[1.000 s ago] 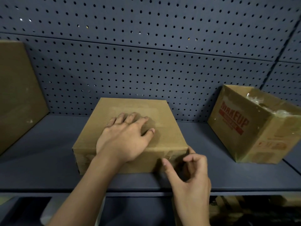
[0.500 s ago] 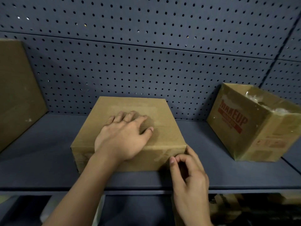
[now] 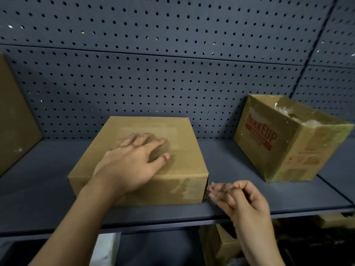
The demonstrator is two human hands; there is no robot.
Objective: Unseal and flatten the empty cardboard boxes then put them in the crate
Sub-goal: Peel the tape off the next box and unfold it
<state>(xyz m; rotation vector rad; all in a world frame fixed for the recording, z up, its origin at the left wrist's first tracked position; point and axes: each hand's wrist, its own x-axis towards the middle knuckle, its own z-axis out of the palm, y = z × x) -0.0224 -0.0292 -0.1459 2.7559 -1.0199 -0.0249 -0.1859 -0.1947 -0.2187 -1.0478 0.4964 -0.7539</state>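
Right hand (image 3: 238, 196) shifted right off corner, fingers curled, grip unclear; box (image 3: 182, 150) at its 9 o'clock; left hand (image 3: 130, 162) flat atop.

Bare shelf (image 3: 226, 162) is left between sealed box (image 3: 172, 169) and MAKEUP box (image 3: 284, 146); rear is blocked by pegboard (image 3: 172, 83).

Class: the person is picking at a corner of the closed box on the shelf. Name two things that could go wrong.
1. The right hand pinches only what looks like a tape end at the box corner; it may tear or slip free.
2. The box sits near the front edge of the shelf, pinned by the flat left hand alone; a hard pull could drag it off.
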